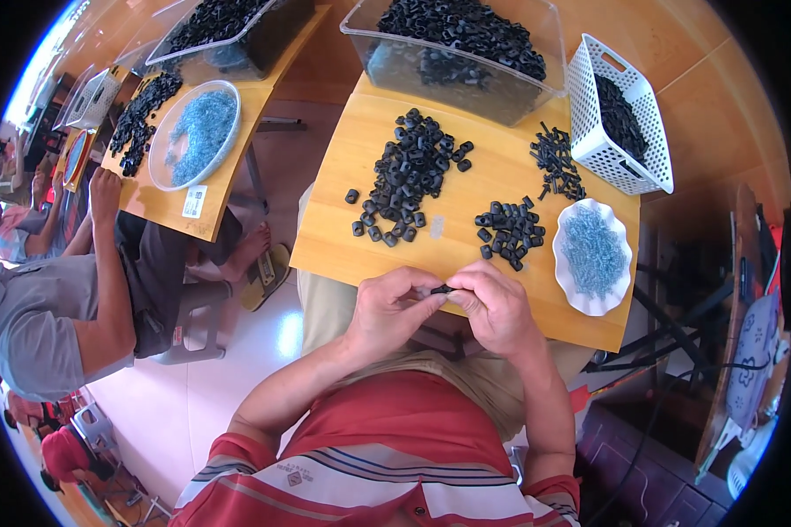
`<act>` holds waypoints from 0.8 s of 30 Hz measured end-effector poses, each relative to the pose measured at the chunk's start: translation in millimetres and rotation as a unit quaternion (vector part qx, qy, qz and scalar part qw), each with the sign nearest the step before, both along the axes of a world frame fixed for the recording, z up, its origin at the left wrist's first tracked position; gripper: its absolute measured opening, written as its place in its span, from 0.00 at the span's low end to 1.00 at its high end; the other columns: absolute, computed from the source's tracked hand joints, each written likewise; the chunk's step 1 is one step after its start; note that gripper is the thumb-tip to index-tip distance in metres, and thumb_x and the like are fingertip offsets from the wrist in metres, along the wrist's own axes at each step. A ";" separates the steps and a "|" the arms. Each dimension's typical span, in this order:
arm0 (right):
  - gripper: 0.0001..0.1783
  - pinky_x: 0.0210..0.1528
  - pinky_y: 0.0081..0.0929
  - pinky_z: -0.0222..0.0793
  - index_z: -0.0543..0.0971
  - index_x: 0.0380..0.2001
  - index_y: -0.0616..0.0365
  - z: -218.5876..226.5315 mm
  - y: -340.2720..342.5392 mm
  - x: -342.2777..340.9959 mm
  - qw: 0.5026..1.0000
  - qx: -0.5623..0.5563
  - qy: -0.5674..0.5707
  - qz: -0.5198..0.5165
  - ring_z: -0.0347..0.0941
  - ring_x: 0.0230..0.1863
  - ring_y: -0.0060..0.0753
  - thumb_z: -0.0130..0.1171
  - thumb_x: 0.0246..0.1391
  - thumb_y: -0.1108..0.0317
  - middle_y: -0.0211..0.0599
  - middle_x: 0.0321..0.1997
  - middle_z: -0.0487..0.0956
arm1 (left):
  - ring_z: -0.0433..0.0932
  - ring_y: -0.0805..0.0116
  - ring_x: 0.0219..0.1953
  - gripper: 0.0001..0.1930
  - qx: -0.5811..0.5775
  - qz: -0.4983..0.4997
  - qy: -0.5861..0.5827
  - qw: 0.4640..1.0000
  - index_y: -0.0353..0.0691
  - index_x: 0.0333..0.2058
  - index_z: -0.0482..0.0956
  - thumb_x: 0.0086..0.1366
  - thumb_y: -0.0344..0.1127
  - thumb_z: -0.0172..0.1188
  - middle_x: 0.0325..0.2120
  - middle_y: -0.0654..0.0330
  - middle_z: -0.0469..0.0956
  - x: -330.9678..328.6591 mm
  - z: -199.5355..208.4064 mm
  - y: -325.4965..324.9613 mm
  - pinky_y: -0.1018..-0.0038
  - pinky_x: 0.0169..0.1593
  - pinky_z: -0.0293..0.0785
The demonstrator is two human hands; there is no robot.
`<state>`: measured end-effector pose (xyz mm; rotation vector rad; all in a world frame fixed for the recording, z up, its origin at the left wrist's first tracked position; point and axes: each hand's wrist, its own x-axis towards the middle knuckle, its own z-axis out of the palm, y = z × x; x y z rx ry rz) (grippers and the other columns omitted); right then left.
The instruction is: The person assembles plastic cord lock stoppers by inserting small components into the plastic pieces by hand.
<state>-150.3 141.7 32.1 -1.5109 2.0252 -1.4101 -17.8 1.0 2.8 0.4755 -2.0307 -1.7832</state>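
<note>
My left hand point(385, 309) and my right hand point(499, 311) meet over the near edge of the wooden table point(334, 246). Between their fingertips is a small black plastic part point(442, 289), pinched from both sides; the fingers hide much of it. Just beyond my right hand lies a small cluster of chunky black pieces point(509, 230). A larger heap of similar black pieces point(406, 171) spreads farther off to the left. Thin black pins point(556, 162) lie at the far right, and a white scalloped dish point(592, 308) of tiny clear bluish pieces point(594, 250) is nearer.
At the table's far side a clear bin point(501, 107) is full of black parts. Beside it a white perforated basket point(599, 163) holds more. Leftward, a seated person point(53, 307) works at another table point(204, 204) with a round tray point(153, 167) of bluish pieces.
</note>
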 end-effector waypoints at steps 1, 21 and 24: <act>0.08 0.35 0.34 0.74 0.78 0.37 0.63 -0.3 0.4 1.0 1.000 0.001 0.017 -0.009 0.78 0.34 0.47 0.65 0.54 0.76 0.45 0.35 0.79 | 0.84 0.74 0.33 0.09 -0.012 -0.004 0.002 1.000 0.32 0.37 0.82 0.58 0.24 0.71 0.31 0.57 0.84 -0.5 -0.2 -0.1 0.77 0.37 0.83; 0.07 0.44 0.24 0.79 0.80 0.41 0.66 -16.7 14.4 -1.8 0.897 0.070 -0.436 0.011 0.80 0.40 0.25 0.58 0.65 0.72 0.36 0.39 0.81 | 0.86 0.67 0.37 0.08 0.005 -0.049 0.004 0.999 0.31 0.37 0.81 0.58 0.23 0.69 0.33 0.55 0.84 -2.8 1.3 1.9 0.74 0.38 0.85; 0.07 0.47 0.31 0.82 0.80 0.42 0.65 -25.8 13.8 3.3 0.849 0.037 -0.527 0.002 0.81 0.42 0.28 0.58 0.65 0.72 0.36 0.40 0.81 | 0.86 0.68 0.35 0.08 -0.024 -0.040 0.011 0.999 0.32 0.37 0.81 0.58 0.24 0.69 0.32 0.55 0.84 -2.7 0.0 1.3 0.74 0.37 0.85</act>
